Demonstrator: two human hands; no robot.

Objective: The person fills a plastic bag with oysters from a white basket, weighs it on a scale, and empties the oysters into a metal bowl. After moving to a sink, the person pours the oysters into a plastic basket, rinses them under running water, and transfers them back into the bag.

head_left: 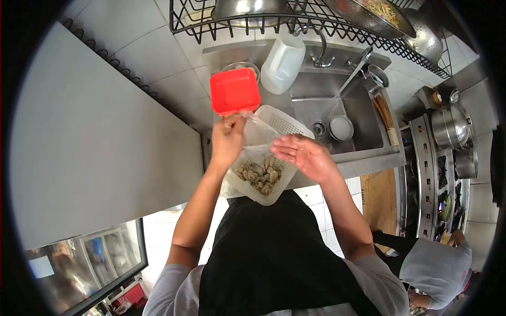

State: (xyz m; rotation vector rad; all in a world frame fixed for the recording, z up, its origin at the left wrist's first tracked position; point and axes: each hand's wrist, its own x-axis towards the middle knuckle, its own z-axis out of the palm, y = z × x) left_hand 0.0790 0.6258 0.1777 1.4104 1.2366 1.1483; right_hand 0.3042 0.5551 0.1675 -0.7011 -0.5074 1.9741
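My left hand [227, 141] pinches the top of a clear plastic bag [258, 131], which hangs over a white perforated basket [287, 122]. With fingers stretched out and together, my right hand [303, 154] is at the bag's lower right side, palm partly turned up. Below the bag, a heap of shucked shellfish [261, 176] that look like oysters lies at the near end of the basket. The basket rests at the counter's front edge, close to my black apron [263, 253]. Just beyond my left hand stands a red square container [235, 90].
Right of the basket is a steel sink [363, 126] with a white bowl [341, 128] under running water. A white plastic jug [283, 63] stands behind the basket. Overhead hangs a black wire rack [305, 21]. At the lower right, another person [435, 268] works by the stove [437, 179].
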